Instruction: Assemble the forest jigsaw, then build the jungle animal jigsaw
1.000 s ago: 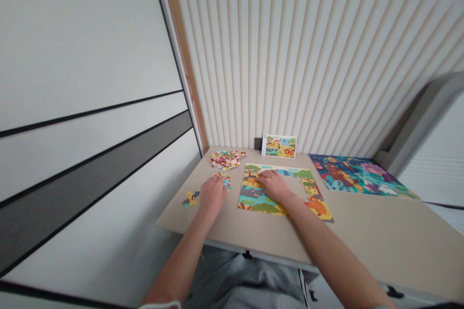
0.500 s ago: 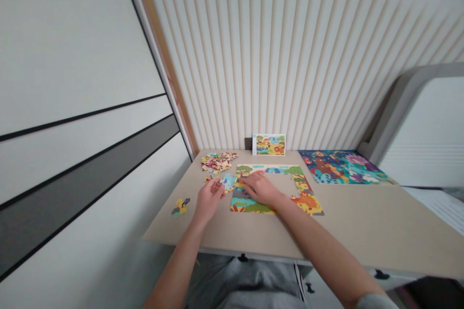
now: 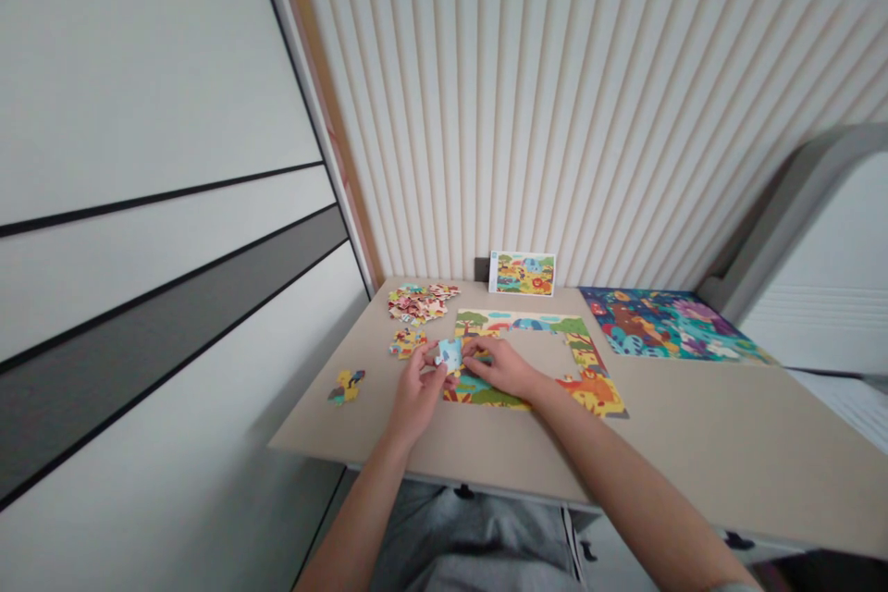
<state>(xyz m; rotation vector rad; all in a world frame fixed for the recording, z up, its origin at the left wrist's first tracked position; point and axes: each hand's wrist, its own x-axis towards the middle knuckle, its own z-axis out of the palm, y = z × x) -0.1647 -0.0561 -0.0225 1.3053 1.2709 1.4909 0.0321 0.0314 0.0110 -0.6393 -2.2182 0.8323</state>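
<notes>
A light blue puzzle section [image 3: 450, 354] is held up in my left hand [image 3: 417, 388], thumb and fingers closed on its left and lower edges. My right hand [image 3: 500, 368] lies over the left part of the partly assembled puzzle [image 3: 586, 333], its bent fingertips beside the blue section's right edge. Whether those fingertips grip anything is too small to tell. The puzzle shows trees, a blue tent and a lion around a bare middle. Left of it lie a few joined yellow pieces [image 3: 406, 342].
A heap of loose pieces [image 3: 418, 303] lies at the table's back left, and a small yellow and grey cluster [image 3: 346, 387] near the left edge. A picture card [image 3: 524, 274] leans on the ribbed wall. Right of the puzzle lies a dark blue picture puzzle [image 3: 666, 324].
My left hand has moved right with the blue section, now tilted up beside my right fingertips. The joined yellow pieces at the left show more. The camera view has shifted slightly.
</notes>
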